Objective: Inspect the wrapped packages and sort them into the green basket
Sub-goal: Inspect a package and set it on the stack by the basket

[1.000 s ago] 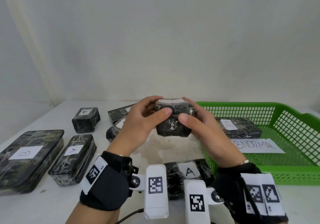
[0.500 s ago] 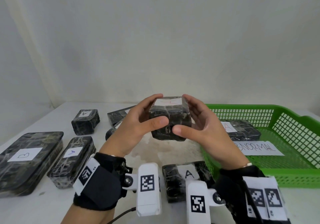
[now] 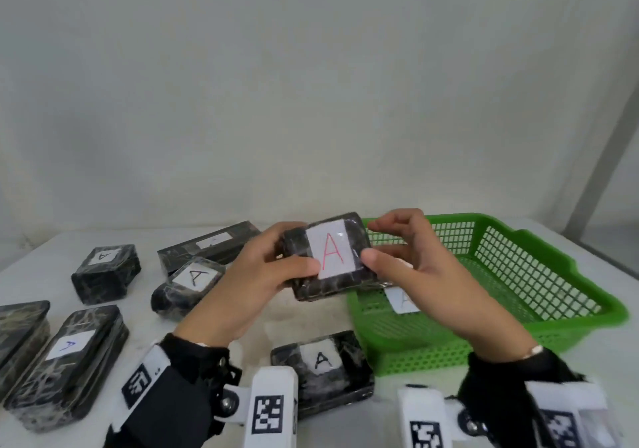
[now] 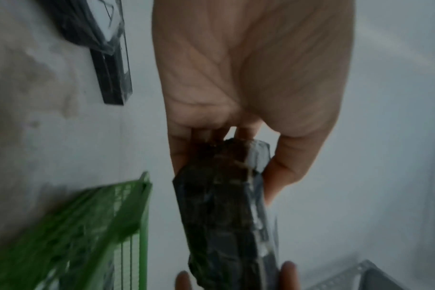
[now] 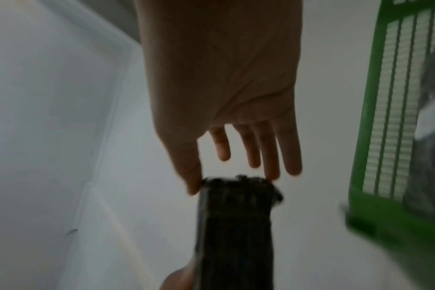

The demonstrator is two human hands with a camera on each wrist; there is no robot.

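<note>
A black wrapped package [image 3: 330,257] with a white label bearing a red "A" is held in the air just left of the green basket [image 3: 484,316], label tilted toward me. My left hand [image 3: 273,267] grips its left end, thumb on the label's edge. My right hand [image 3: 397,250] pinches its right end between thumb and fingertips. In the left wrist view the package [image 4: 226,215] shows edge-on in my left hand [image 4: 236,153]. The right wrist view has the package [image 5: 236,225] pinched at its end by my right hand [image 5: 234,176]. A labelled package [image 3: 403,300] lies inside the basket, mostly hidden by my right hand.
Several black wrapped packages lie on the white table: one marked "A" [image 3: 321,368] near the front, one [image 3: 188,283] behind my left hand, a long one [image 3: 211,243] at the back, a small one [image 3: 105,273] and two flat ones [image 3: 69,357] at left. A wall stands behind.
Both hands have turned the package so its labelled face, earlier on top, now faces me with the red "A" showing. The package also shifted slightly right toward the basket.
</note>
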